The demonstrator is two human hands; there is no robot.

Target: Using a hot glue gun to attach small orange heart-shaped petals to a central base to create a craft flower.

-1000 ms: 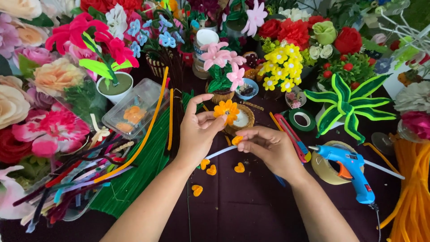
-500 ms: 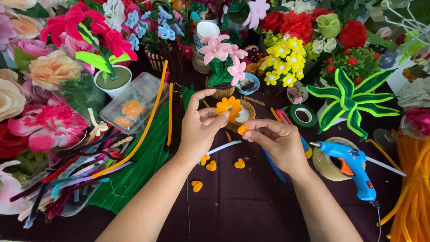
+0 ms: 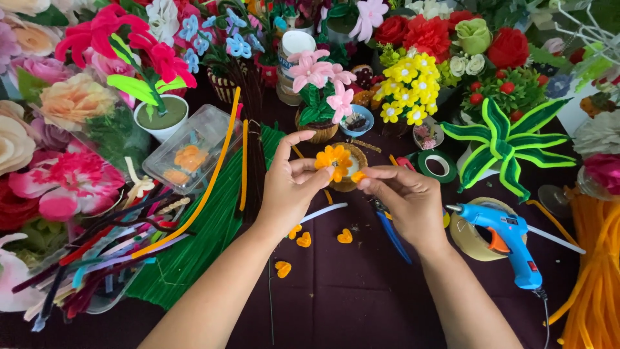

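Orange chenille flower [image 3: 334,159], centre of the frame: I see it pinched between the thumb and fingers of my left hand [image 3: 289,190], index finger raised above it, held just over a small round wicker dish [image 3: 354,183]. My right hand [image 3: 405,201], just right of centre, has thumb and forefinger closed narrowly on 1 small orange petal [image 3: 358,176], its tip nearly touching the flower's lower right edge.

On the dark purple cloth [image 3: 361,297] below the hands lie 4 loose orange petals [image 3: 303,240], scattered from centre toward lower left. A white stem [image 3: 323,212] runs under the left hand, though I cannot tell whether it joins the flower. Blue-handled pliers [image 3: 392,234] lie beneath the right wrist.

At right, a blue glue gun [image 3: 507,240] rests on a roll of tan tape [image 3: 470,236]. A green tape roll [image 3: 437,164] lies above the right hand, beside a green striped plant [image 3: 504,145]. At far right, a bundle of orange pipe cleaners [image 3: 591,271].

At left, green pipe cleaners [image 3: 206,239] fan out, crossed by 2 long orange ones [image 3: 223,158]. A clear lidded box [image 3: 194,148] holds orange pieces. Finished flowers [image 3: 77,103] fill the upper left and top edge; a yellow cluster [image 3: 407,90] stands upper centre.
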